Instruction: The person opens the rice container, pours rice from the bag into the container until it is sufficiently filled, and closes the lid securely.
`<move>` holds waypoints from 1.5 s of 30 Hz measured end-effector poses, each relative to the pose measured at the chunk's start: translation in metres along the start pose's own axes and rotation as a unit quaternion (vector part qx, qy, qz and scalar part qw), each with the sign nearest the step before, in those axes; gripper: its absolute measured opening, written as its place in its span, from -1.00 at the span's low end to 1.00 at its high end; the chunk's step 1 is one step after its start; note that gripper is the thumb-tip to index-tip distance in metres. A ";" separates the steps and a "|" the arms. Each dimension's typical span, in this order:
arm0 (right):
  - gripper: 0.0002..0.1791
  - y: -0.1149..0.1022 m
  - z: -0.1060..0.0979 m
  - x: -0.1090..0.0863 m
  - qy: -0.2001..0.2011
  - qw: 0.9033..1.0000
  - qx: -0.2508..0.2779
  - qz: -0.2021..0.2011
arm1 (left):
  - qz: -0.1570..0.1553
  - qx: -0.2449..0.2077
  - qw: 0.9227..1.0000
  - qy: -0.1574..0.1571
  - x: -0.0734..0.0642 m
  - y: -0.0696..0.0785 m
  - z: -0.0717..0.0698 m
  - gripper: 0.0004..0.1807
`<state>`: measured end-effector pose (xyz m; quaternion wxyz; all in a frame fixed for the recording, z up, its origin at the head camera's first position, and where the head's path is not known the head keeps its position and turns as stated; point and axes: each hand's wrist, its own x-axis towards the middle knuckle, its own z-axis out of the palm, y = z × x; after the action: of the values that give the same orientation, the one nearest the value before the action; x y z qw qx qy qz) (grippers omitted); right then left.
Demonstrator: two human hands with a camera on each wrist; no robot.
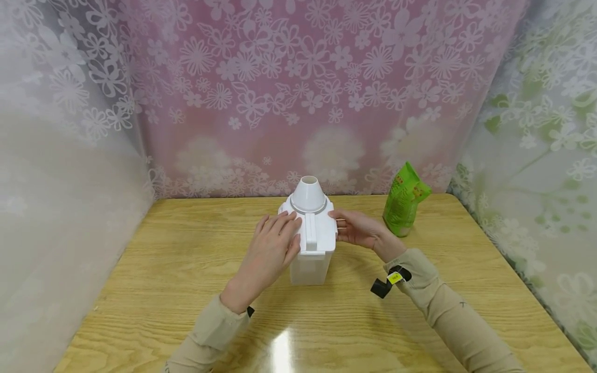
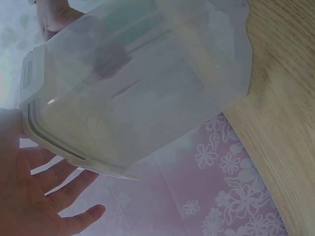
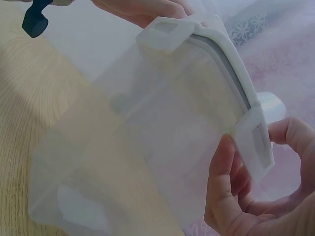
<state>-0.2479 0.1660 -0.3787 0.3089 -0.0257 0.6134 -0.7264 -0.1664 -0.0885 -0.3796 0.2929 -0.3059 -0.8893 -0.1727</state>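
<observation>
A translucent storage container (image 1: 309,269) stands upright on the table, fitted with a white lid (image 1: 326,228). On top of the lid is a white cone-shaped spout or cup (image 1: 309,197), its narrow end up. My left hand (image 1: 272,248) rests on the lid's left part with fingers extended; the left wrist view shows its fingers (image 2: 74,187) along the lid's edge. At the right side, my right hand (image 1: 361,228) pinches the lid's side latch (image 3: 253,145), thumb above and fingers beneath. The latch appears flipped outward from the container wall.
A green printed bag (image 1: 403,202) stands upright at the table's back right. The wooden table (image 1: 186,269) ends against a pink floral curtain (image 1: 289,103), with pale curtains at both sides. A black strap (image 1: 382,286) hangs from the right wrist.
</observation>
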 end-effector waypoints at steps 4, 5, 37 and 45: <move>-0.79 0.000 0.000 0.000 0.004 1.000 -0.005 0.001 | -0.001 0.000 1.000 0.000 0.001 -0.001 0.001 -0.65; -0.78 0.000 0.000 0.000 0.004 1.000 -0.007 0.001 | -0.001 0.000 1.000 0.000 0.001 -0.001 0.001 -0.65; -0.15 0.002 -0.006 -0.004 0.077 0.982 -0.168 -0.041 | -0.005 0.020 1.000 0.000 -0.001 -0.003 0.002 -0.64; -0.31 0.001 -0.005 -0.005 0.074 0.954 -0.260 -0.133 | -0.014 -0.003 1.000 0.010 0.000 0.000 0.002 -0.64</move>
<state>-0.2455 0.1725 -0.3788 0.1458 -0.1331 0.7929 -0.5764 -0.1677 -0.0876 -0.3811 0.2986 -0.2928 -0.8899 -0.1824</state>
